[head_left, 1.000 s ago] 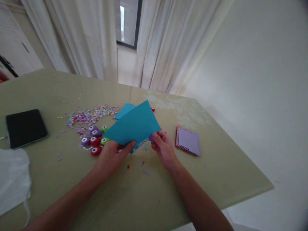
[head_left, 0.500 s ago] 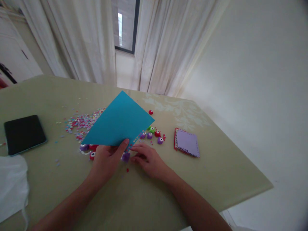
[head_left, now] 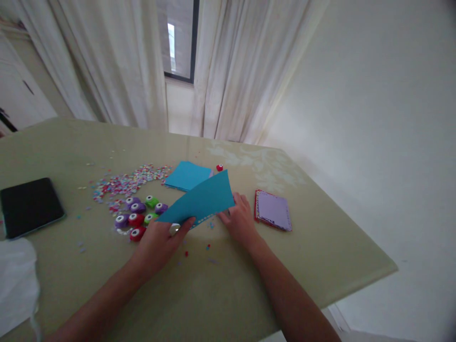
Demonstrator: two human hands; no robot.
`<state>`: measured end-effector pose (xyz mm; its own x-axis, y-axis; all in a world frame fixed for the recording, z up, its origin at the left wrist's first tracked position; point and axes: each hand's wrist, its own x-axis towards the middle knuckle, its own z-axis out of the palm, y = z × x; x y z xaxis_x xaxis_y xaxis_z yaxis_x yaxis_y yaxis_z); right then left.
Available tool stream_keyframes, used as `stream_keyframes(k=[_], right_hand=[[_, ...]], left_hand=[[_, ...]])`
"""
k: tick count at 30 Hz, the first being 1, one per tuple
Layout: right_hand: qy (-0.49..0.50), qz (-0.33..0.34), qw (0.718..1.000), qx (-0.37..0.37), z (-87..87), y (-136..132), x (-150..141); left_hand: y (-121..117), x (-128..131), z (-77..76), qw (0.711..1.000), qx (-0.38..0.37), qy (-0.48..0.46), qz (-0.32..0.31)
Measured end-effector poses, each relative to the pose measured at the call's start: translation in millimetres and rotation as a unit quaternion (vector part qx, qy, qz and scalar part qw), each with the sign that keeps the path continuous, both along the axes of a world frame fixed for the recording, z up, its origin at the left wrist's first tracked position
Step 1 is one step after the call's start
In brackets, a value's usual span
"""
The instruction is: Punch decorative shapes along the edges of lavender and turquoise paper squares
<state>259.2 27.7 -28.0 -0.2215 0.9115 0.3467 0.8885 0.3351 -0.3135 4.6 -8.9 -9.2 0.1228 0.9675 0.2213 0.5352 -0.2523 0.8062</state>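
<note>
My left hand (head_left: pixel 160 240) pinches a blue sheet of paper (head_left: pixel 203 197) between thumb and fingers, near its lower left. The sheet is tilted up off the table, and a row of small punched holes runs along its lower edge. My right hand (head_left: pixel 240 219) is at the sheet's right corner with its fingers curled; whatever they hold is hidden. Small one-eyed craft punches in purple, red (head_left: pixel 137 233) and green (head_left: pixel 151 201) stand just beyond my left hand. Behind the held sheet lies a stack of blue paper (head_left: pixel 187 175).
Paper confetti (head_left: pixel 131 182) is heaped at the centre left, with loose bits nearer me. A lone red punch (head_left: pixel 220 167) stands farther back. To the right lies a stack of purple and red cards (head_left: pixel 273 211). A black tablet (head_left: pixel 32 207) and white cloth (head_left: pixel 16 285) are at left.
The blue sheet has swung right and tipped to a lower angle, uncovering the blue stack and more punches at left. My right hand has moved right and away from me, to the sheet's corner.
</note>
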Motion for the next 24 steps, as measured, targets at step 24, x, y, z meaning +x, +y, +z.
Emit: stream_keyframes(k=[24], right_hand=[[0.577, 0.021, 0.8, -0.164, 14.0, -3, -13]], left_hand=[[9, -4, 0.4, 0.982, -0.103, -0.151, 0.044]])
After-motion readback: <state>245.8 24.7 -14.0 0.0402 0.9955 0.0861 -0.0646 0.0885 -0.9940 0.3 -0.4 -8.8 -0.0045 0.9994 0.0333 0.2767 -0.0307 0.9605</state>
